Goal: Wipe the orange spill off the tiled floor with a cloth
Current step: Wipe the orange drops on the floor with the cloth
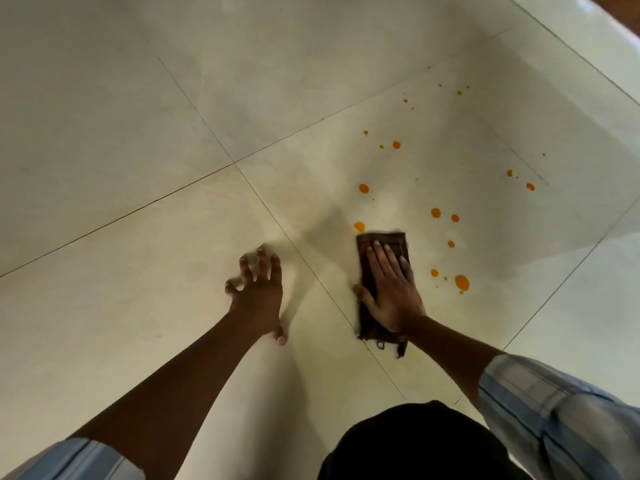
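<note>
Pressing cloth (382, 271) flat, right hand (391, 292), orange drops (461, 282) beside

Both hands (258, 292) (389, 289) apparently flat, fingers (263, 261) spread

The floor (104, 98) is laid with large, glossy, pale cream tiles, set at a slant to the view and parted by thin dark grout lines (194, 98). Soft light brightens the tiles on the right, with a whiter sheen far right. A brown wooden edge (620, 12) cuts the far right corner.
</note>
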`<state>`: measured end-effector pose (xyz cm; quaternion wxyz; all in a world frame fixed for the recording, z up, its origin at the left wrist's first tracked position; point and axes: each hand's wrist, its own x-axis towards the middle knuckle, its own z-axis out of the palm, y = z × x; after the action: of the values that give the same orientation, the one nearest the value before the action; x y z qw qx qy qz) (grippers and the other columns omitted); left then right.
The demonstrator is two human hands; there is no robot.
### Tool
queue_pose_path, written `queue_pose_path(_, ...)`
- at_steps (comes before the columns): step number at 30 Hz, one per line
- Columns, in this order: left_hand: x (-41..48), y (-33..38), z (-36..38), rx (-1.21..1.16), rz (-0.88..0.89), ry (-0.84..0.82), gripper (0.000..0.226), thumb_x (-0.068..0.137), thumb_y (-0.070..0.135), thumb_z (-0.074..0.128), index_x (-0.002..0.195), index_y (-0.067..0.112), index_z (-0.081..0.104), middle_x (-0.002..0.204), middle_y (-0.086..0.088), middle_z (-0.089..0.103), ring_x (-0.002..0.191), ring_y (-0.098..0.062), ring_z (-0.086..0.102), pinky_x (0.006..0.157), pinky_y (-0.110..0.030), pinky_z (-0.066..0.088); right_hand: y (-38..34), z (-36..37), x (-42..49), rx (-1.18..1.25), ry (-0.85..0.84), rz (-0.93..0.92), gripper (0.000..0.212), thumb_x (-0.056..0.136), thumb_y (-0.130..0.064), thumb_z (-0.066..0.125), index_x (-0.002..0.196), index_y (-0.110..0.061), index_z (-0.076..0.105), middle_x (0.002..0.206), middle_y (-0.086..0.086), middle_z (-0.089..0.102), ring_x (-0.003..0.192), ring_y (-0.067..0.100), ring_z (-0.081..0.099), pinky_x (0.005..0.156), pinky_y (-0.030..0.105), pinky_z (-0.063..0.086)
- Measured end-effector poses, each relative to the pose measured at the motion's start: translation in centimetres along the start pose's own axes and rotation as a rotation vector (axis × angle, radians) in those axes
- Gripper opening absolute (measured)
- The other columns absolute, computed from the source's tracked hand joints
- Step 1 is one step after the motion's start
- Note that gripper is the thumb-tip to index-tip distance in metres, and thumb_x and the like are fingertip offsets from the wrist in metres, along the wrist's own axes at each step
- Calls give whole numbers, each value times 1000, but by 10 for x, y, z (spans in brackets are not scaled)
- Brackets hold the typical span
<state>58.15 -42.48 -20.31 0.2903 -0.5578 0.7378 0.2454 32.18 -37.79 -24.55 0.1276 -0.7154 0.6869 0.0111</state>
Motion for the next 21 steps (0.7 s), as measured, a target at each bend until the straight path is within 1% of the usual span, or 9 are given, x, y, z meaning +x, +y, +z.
queue_pose_path(2,1,5,-2,16,-5,-3,157,49,48,91,145,7,-27,151,-18,-37,140,-50,-20,105,-67,24,-13,3,-8,24,43,137,80,93,-64,20,155,-14,9,162,6,9,150,22,4,121,43,4)
queue_pose_path(3,1,5,-2,16,-5,-3,157,49,48,91,145,7,-27,151,-18,-37,140,-50,-19,105,-67,24,-24,6,-16,48,35,142,81,93,-65,17,155,-14,7,162,5,6,150,22,1,121,43,3)
queue_pose_path(6,0,0,-2,-4,7,3,156,51,49,90,146,10,-26,152,-16,-36,141,-48,-20,107,-66,23,-33,9,-43,38,-59,-38,80,93,-66,15,155,-16,2,162,1,-2,150,18,-7,121,45,4)
queue_pose_path(8,1,-1,0,-13,10,4,156,51,49,90,146,10,-27,151,-15,-37,141,-47,-21,106,-67,21,-19,6,-27,9,-37,-60,79,93,-64,19,155,-16,5,162,2,2,150,18,-3,120,48,9)
queue_pose_path(12,4,0,1,-12,9,4,157,50,48,91,145,9,-28,149,-16,-40,140,-49,-23,105,-69,20,-25,-1,40,80,83,314,82,91,-64,17,155,-14,7,163,6,8,150,23,2,121,45,3)
queue_pose_path(13,4,0,2,-14,10,4,157,50,48,91,145,9,-28,149,-16,-40,139,-49,-23,105,-69,19,-32,-1,43,67,74,298,83,91,-65,17,155,-14,6,163,6,6,150,23,0,121,44,1)
queue_pose_path(16,2,0,1,-23,15,-6,156,51,48,90,145,10,-29,150,-16,-40,140,-48,-24,106,-69,18,-29,1,17,-12,-32,-91,81,93,-64,23,155,-15,4,163,3,3,150,20,-2,121,47,5)
queue_pose_path(18,2,-1,1,-24,18,-1,156,51,48,90,145,10,-29,150,-15,-40,140,-48,-23,107,-68,19,-13,-2,21,-41,-44,-166,79,94,-63,24,155,-16,7,163,2,5,150,18,-1,120,48,10)
queue_pose_path(21,3,0,2,-16,13,2,158,50,48,90,145,9,-30,149,-15,-40,140,-48,-23,106,-69,19,-27,-7,61,20,37,163,81,91,-65,16,155,-15,8,163,3,5,150,20,0,121,44,4)
